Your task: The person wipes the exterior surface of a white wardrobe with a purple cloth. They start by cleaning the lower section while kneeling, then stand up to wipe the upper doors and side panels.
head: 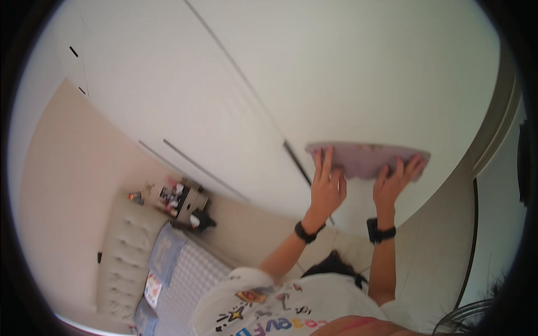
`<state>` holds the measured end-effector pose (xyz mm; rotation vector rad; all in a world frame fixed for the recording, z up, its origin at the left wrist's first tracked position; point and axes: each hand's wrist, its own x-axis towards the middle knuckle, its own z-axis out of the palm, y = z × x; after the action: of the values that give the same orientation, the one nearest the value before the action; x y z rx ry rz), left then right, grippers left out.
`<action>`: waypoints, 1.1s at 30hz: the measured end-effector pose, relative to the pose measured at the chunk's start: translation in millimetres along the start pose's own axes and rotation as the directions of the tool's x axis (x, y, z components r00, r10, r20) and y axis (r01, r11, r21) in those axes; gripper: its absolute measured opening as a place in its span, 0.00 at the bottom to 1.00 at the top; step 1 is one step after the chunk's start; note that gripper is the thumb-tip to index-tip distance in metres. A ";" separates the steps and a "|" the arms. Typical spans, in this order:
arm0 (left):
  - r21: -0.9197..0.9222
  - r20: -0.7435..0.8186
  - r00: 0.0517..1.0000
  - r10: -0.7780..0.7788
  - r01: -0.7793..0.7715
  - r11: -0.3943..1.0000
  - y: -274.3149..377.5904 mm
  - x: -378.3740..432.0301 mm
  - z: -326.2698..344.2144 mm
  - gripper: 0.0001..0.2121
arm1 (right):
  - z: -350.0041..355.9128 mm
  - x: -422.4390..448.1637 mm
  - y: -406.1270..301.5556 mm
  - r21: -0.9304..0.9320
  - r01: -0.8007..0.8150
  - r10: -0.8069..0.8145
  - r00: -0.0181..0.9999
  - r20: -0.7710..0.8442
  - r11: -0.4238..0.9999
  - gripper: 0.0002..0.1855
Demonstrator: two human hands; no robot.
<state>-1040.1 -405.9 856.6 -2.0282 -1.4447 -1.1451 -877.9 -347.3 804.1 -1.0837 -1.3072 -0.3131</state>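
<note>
A mauve cloth (363,161), which looks folded, spans the gap between my two hands in front of a white cabinet door (378,84). My left hand (328,189) holds its left end, with two fingers extended up over the fabric. At the right end, my right hand (391,182) has its fingers spread over the cloth. The cloth seems to lie against the door panel. Just left of it runs a dark recessed handle strip (296,163) along the door seam. Both wrists carry black bands.
More white doors with long grey handle strips (206,170) extend left. A bed with a tufted headboard (126,256) and checked bedding (193,273) stands at lower left. Beside it is a bedside cabinet (193,203) crowded with small items. Tiled floor (414,248) shows below my hands.
</note>
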 end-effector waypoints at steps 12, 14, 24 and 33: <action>-0.219 0.050 0.993 -0.109 0.117 0.969 6.3 -26.8 -11.6 0.16 | 53.2 -30.1 -28.5 -0.110 0.112 -0.111 0.994 0.021 0.988 0.28; -0.281 0.093 0.993 -0.078 0.101 0.954 7.3 -32.1 -23.9 0.23 | 61.4 -39.2 -49.9 -0.166 0.156 -0.145 0.987 0.074 0.974 0.31; -0.398 -0.081 0.997 0.007 -0.039 0.917 -50.6 -16.9 -80.7 0.22 | 73.0 -4.9 -157.1 0.104 0.131 -0.146 0.977 0.153 0.986 0.32; -0.715 0.061 0.994 0.085 -0.016 0.699 -86.5 -7.4 -29.3 0.24 | 88.3 -55.0 -145.5 -0.029 -0.007 0.012 0.983 0.181 1.000 0.32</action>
<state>-1131.3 -397.7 856.2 -2.6276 -1.0348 -1.8214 -1054.7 -372.6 812.6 -1.1633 -1.4627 -0.2304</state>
